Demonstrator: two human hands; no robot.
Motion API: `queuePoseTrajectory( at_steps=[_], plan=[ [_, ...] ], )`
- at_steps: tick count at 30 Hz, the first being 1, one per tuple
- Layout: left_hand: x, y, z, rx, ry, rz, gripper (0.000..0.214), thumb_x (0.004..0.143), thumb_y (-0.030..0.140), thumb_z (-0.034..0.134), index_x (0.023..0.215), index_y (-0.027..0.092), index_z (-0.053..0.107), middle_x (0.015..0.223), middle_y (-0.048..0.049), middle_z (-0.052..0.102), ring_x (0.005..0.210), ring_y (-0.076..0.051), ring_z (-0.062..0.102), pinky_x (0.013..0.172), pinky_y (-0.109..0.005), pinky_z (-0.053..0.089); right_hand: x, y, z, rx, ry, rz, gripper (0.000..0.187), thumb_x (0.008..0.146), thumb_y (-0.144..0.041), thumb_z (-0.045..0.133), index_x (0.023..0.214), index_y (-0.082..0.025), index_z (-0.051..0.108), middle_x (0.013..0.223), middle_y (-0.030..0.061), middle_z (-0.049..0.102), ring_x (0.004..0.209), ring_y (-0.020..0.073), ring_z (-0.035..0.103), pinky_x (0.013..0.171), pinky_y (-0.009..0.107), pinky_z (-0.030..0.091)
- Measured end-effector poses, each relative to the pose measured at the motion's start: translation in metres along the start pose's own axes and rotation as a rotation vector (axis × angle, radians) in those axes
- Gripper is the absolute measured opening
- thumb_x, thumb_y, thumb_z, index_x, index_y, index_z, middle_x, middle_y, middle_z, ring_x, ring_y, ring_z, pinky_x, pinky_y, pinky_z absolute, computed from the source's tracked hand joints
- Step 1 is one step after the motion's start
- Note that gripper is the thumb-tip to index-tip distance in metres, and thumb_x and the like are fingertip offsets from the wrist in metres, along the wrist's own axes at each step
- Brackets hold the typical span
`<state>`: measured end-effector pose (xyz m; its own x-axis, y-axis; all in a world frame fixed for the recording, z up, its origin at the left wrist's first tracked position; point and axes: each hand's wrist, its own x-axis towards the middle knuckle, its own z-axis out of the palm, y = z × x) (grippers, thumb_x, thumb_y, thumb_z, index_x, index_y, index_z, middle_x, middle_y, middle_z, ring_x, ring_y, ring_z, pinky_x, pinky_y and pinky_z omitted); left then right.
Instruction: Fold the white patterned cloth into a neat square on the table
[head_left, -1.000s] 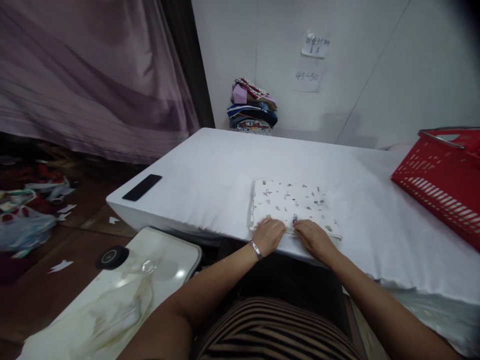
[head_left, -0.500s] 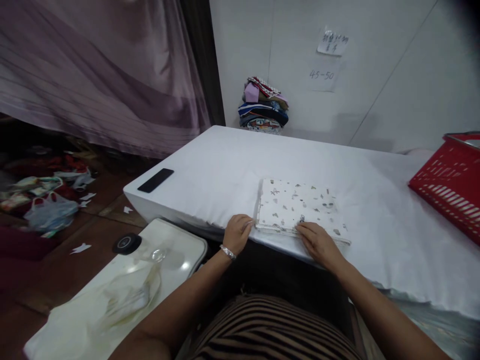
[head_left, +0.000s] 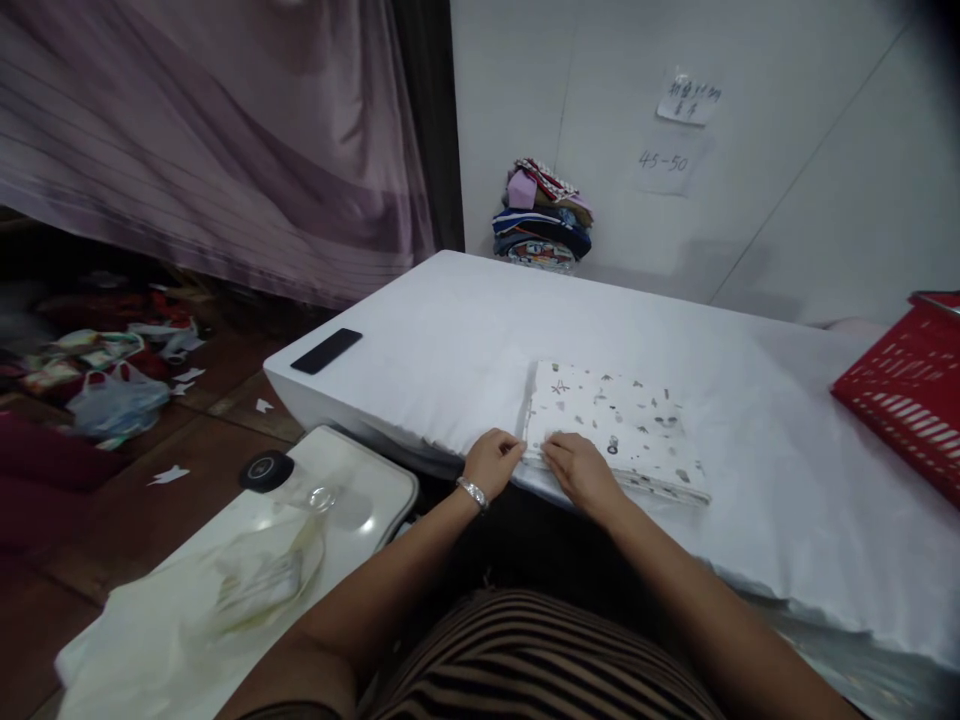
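A folded white cloth [head_left: 619, 415] with small grey and brown prints lies flat on the white-covered table [head_left: 465, 330], close to its front edge. At the cloth's near left corner, my left hand [head_left: 493, 465] pinches the edge with thumb and fingers; a silver bracelet circles that wrist. Just to the right, my right hand [head_left: 583, 475] has its fingertips closed on the same near edge, a small gap from the left hand. The folded layers show along the front side right of my right hand. What lies under my fingertips is hidden.
A black phone [head_left: 327, 351] rests at the table's left end, and a red basket [head_left: 911, 390] stands at the right. Folded clothes [head_left: 544, 215] are piled beyond the far edge. On the lower left, a white surface [head_left: 360, 470] bears a black round object [head_left: 266, 470] and clear plastic.
My right hand has slid left along the cloth's front edge, close to my left hand. The left hand has stayed near the corner. The whole view has shifted slightly.
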<state>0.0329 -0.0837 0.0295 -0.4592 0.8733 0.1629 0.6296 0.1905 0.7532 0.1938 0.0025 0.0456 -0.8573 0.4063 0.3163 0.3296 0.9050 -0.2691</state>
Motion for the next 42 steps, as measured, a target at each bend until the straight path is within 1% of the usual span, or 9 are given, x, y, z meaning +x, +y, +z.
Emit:
queuePoseTrajectory(
  at_steps=[9,13,16,22,28,32,35,38,42],
  plan=[
    [0.003,-0.002,0.003,-0.031,-0.024,-0.065,0.017,0.077,0.029,0.058,0.064,0.018,0.061,0.065,0.0024,0.057,0.064,-0.011,0.052,0.061,-0.024,0.039,0.016,-0.007,0.008,-0.013,-0.014,0.103,0.025,0.091,-0.024,0.041,0.082,-0.019,0.064,0.081,0.0074,0.059,0.079,0.0194,0.051,0.071,0.031,0.040],
    [0.002,-0.001,0.002,-0.008,-0.024,-0.048,0.017,0.076,0.028,0.058,0.062,0.019,0.060,0.064,0.0025,0.057,0.062,-0.011,0.052,0.060,-0.024,0.039,0.017,-0.011,0.008,0.072,0.046,0.143,0.025,0.092,-0.023,0.039,0.080,-0.019,0.061,0.080,0.0062,0.058,0.078,0.0183,0.051,0.071,0.029,0.041],
    [0.001,0.000,0.002,-0.003,-0.015,-0.037,0.014,0.075,0.025,0.058,0.062,0.019,0.060,0.063,0.0026,0.058,0.062,-0.011,0.052,0.060,-0.025,0.039,0.017,-0.013,0.010,0.072,0.054,0.118,0.026,0.092,-0.023,0.038,0.082,-0.019,0.061,0.081,0.0069,0.059,0.080,0.0190,0.052,0.072,0.031,0.041],
    [0.002,-0.001,0.003,-0.013,-0.028,-0.049,0.012,0.074,0.021,0.057,0.064,0.019,0.061,0.064,0.0021,0.059,0.063,-0.012,0.053,0.061,-0.025,0.040,0.016,-0.011,0.010,0.035,-0.025,0.045,0.017,0.088,-0.025,0.045,0.090,-0.019,0.061,0.088,0.0085,0.059,0.084,0.0207,0.052,0.074,0.032,0.042],
    [-0.004,-0.007,-0.001,-0.100,-0.070,0.053,0.009,0.075,0.018,0.056,0.072,0.019,0.064,0.073,0.0015,0.061,0.069,-0.012,0.054,0.066,-0.025,0.042,0.020,-0.013,0.009,-0.033,-0.083,0.080,0.015,0.088,-0.024,0.047,0.084,-0.018,0.061,0.084,0.0081,0.058,0.083,0.0204,0.052,0.073,0.031,0.041],
    [-0.010,-0.008,-0.001,-0.039,-0.043,0.094,0.003,0.073,0.021,0.062,0.075,0.019,0.064,0.075,0.0005,0.060,0.072,-0.013,0.053,0.067,-0.026,0.042,0.022,-0.014,0.012,-0.069,-0.060,0.100,0.020,0.089,-0.023,0.043,0.079,-0.019,0.060,0.081,0.0074,0.058,0.079,0.0199,0.051,0.070,0.031,0.040],
    [-0.012,-0.006,0.000,0.033,-0.019,0.125,0.005,0.072,0.023,0.065,0.072,0.019,0.062,0.072,0.0002,0.059,0.072,-0.014,0.052,0.067,-0.028,0.040,0.020,-0.013,0.012,-0.020,-0.007,0.100,0.020,0.090,-0.022,0.041,0.079,-0.020,0.057,0.080,0.0062,0.057,0.078,0.0193,0.050,0.069,0.030,0.040],
    [-0.011,-0.007,0.002,0.033,-0.022,0.132,0.007,0.074,0.024,0.064,0.069,0.019,0.062,0.071,0.0005,0.060,0.072,-0.014,0.052,0.067,-0.027,0.039,0.017,-0.012,0.009,0.041,0.044,0.083,0.020,0.091,-0.022,0.039,0.082,-0.019,0.056,0.082,0.0063,0.057,0.081,0.0189,0.050,0.071,0.029,0.040],
    [-0.011,-0.008,0.002,0.037,-0.033,0.129,0.007,0.075,0.021,0.063,0.069,0.018,0.061,0.072,0.0005,0.060,0.074,-0.014,0.053,0.069,-0.028,0.039,0.014,-0.011,0.008,-0.009,-0.020,-0.003,0.022,0.091,-0.021,0.038,0.082,-0.018,0.059,0.081,0.0075,0.058,0.081,0.0196,0.050,0.072,0.031,0.039]
  ],
)
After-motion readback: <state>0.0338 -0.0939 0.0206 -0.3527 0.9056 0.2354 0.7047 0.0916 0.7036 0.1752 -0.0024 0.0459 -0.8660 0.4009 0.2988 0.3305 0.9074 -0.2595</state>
